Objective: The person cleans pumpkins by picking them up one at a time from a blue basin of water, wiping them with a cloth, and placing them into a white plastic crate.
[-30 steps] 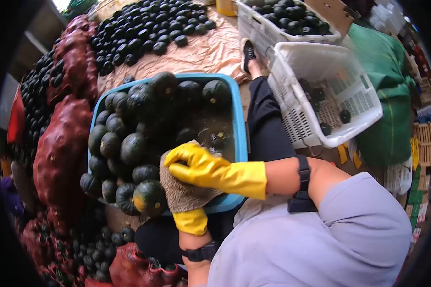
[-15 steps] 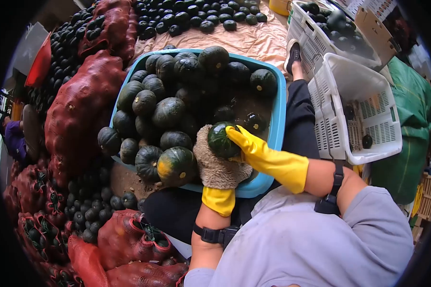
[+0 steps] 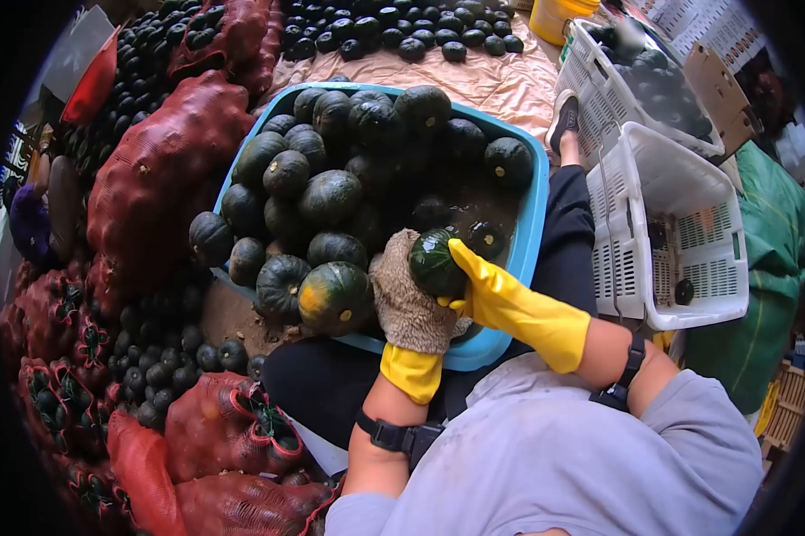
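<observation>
A wet dark green pumpkin (image 3: pixel 434 262) is between my two hands over the near side of a blue tub (image 3: pixel 538 214). My left hand (image 3: pixel 407 295), in a fuzzy brown mitt over a yellow glove, cups it from the left and below; the mitt hides the fingers. From the right, my right hand (image 3: pixel 483 284) in a yellow rubber glove grips its side, with the thumb and fingertips wrapped round it. More pumpkins (image 3: pixel 329 198) are heaped in the tub's left and far parts. One with an orange patch (image 3: pixel 335 298) lies beside the mitt. Murky water shows at the tub's right.
White plastic crates (image 3: pixel 639 179) stand to the right, one with a small pumpkin inside. Red mesh sacks (image 3: pixel 166 170) crowd the left side. Rows of pumpkins (image 3: pixel 411 45) lie on a tan sheet (image 3: pixel 501 76) at the back. A green sack (image 3: pixel 764 259) is behind the crates.
The pumpkin has turned within my hands, and my right hand has shifted from its top to its right side. The whole view has moved slightly.
</observation>
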The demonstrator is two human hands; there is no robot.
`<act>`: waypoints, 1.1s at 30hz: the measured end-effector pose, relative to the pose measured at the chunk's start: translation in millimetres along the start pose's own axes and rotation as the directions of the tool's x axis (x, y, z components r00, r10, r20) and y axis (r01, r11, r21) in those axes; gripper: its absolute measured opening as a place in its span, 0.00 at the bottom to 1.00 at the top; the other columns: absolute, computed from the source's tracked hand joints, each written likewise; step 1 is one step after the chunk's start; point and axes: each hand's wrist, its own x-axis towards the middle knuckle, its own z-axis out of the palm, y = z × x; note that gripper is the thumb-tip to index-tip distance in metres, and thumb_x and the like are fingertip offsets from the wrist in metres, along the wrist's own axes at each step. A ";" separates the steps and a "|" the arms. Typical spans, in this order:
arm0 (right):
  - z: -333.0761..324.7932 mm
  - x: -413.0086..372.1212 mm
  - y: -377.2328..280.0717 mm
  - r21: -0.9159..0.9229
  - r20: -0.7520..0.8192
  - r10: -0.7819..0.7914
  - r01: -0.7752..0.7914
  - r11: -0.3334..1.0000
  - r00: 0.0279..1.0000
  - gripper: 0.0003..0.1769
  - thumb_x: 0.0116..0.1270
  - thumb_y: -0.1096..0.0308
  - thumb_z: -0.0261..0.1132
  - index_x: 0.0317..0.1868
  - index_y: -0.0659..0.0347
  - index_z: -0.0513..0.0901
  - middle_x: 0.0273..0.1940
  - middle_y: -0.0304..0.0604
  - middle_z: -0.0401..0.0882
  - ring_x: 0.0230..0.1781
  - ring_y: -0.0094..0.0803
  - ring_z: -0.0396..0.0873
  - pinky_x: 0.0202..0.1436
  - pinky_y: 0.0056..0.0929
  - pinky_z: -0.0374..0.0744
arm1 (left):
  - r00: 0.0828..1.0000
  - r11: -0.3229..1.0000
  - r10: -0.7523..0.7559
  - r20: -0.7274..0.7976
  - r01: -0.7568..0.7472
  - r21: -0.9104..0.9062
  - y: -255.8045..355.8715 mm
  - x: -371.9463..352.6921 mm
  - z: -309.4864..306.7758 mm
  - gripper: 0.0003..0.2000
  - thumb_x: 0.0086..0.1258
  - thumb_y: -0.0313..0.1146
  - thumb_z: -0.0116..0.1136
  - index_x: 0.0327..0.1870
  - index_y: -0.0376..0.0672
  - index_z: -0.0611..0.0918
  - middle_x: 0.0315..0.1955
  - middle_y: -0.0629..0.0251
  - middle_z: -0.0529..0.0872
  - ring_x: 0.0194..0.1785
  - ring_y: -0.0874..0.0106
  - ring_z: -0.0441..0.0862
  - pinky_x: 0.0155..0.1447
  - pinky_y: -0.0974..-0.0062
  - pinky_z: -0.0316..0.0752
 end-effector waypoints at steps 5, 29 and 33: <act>-5.0 -12.7 -24.5 -0.827 0.321 -0.460 0.482 0.290 0.828 0.43 0.74 0.54 0.77 0.82 0.58 0.69 0.72 0.54 0.78 0.69 0.51 0.80 0.74 0.42 0.76 | 0.998 0.982 0.068 -0.015 -0.069 -0.178 8.4 6.0 1.2 0.38 0.47 0.42 0.81 0.64 0.42 0.81 0.51 0.55 0.88 0.54 0.48 0.85 0.60 0.54 0.76; -95.2 -73.5 -128.0 0.625 0.382 -0.638 0.322 0.711 0.668 0.38 0.82 0.46 0.68 0.83 0.57 0.69 0.66 0.53 0.85 0.62 0.34 0.86 0.60 0.29 0.88 | 0.997 0.969 0.060 0.052 -0.046 -0.242 14.8 -17.0 -12.6 0.54 0.43 0.43 0.91 0.72 0.31 0.69 0.57 0.56 0.88 0.57 0.58 0.87 0.74 0.56 0.74; -140.4 -71.4 -153.0 0.020 0.098 -0.897 0.900 0.435 0.431 0.33 0.83 0.53 0.67 0.80 0.61 0.73 0.76 0.52 0.78 0.73 0.38 0.81 0.73 0.31 0.82 | 0.928 0.856 -0.186 0.324 0.315 -0.409 27.3 1.3 -20.3 0.44 0.44 0.40 0.88 0.64 0.32 0.77 0.53 0.59 0.91 0.53 0.61 0.89 0.71 0.58 0.76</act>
